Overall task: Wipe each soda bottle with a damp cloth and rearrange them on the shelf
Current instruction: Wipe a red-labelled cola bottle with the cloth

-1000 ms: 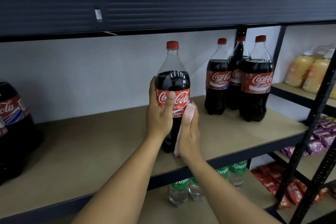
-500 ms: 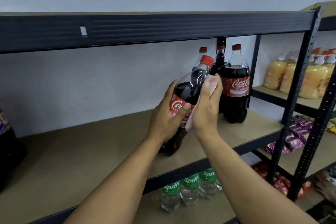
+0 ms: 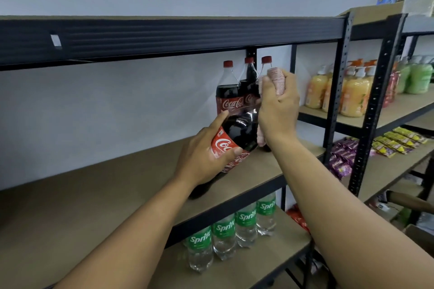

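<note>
Left hand (image 3: 202,159) grips bottle (image 3: 239,129) near edge (image 3: 234,206).

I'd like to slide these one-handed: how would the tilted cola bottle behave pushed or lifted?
Probably heavy: the cola bottle looks mostly full of dark liquid; the left hand grips it while the right hand wraps the pink cloth round its neck. Tall, narrow, it may tip if pushed high. Glossy plastic could slip when damp.

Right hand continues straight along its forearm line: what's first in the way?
Probably the standing cola bottles right behind the right hand, which grips the pink cloth on the tilted bottle. Gap between them unclear.
</note>
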Demonstrator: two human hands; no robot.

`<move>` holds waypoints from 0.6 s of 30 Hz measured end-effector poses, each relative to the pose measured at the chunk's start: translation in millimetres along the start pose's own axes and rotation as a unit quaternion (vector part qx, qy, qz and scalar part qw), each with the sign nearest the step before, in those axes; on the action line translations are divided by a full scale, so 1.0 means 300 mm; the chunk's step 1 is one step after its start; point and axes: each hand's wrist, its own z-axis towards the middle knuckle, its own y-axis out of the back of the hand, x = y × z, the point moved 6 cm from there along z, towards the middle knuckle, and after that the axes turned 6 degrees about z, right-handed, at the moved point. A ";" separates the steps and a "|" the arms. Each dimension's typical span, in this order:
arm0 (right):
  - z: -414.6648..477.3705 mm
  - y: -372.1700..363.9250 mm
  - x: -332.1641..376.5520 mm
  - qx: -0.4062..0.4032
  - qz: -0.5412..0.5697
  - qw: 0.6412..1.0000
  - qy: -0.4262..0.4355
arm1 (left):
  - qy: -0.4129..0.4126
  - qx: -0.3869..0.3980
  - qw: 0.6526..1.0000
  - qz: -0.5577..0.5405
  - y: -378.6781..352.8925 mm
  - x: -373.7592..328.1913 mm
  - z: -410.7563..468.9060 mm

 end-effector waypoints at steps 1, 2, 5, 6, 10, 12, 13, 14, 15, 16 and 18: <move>0.005 0.011 -0.016 -0.021 -0.009 1.000 -0.017 | 0.002 -0.002 1.000 0.021 -0.011 -0.012 -0.003; 0.008 0.021 -0.028 -0.032 -0.011 0.999 -0.035 | 0.002 -0.006 0.999 0.044 -0.020 -0.019 -0.005; 0.007 0.034 -0.033 -0.013 -0.004 0.999 -0.037 | -0.004 0.000 0.998 0.067 -0.026 -0.016 0.000; 0.005 0.035 -0.024 0.009 0.003 1.000 -0.020 | -0.006 0.012 0.999 0.049 -0.021 -0.007 0.006; 0.006 0.020 0.007 0.096 0.036 0.994 0.043 | -0.014 0.039 0.999 -0.025 0.009 0.017 0.023; 0.007 0.011 0.009 0.098 0.028 0.994 0.046 | -0.008 0.036 0.999 -0.032 0.011 0.017 0.020; 0.004 0.009 0.010 0.089 0.024 0.995 0.041 | -0.004 0.031 0.999 -0.030 0.007 0.013 0.018; 0.003 0.010 0.005 0.073 0.012 0.997 0.032 | 0.001 0.025 0.999 -0.022 0.001 0.008 0.013; 0.002 0.014 0.000 0.053 -0.003 0.998 0.021 | 0.005 0.021 1.000 -0.010 -0.006 0.003 0.010; 0.006 0.022 -0.006 0.032 -0.022 0.999 0.008 | 0.009 0.017 1.000 0.004 -0.016 -0.003 0.007; 0.015 0.032 -0.030 0.000 -0.052 0.998 -0.027 | 0.014 0.010 0.999 0.032 -0.032 -0.010 0.008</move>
